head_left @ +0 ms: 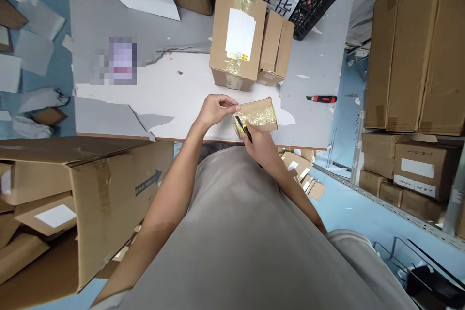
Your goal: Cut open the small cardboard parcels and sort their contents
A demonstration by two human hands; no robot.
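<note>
While the far side is blocked by two cartons (238, 34) and a black crate (307, 15), a small taped box (258, 115) is set near the table's front edge (301, 148). Its left end is touched by the bent left hand (214, 110), whose grip cannot be judged; a cutter (248, 133) is clasped in the right hand (262, 147). Tabletop (174, 92) is spread leftward, a red knife (323, 99) laid rightward.

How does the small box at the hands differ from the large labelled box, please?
The small box is much smaller than the large box. Shiny tape covers much of the small box's top; the large box shows tape strips beyond both ends of its white label. The left hand is at the small box; no hand touches the large box. Both are brown cardboard.
</note>
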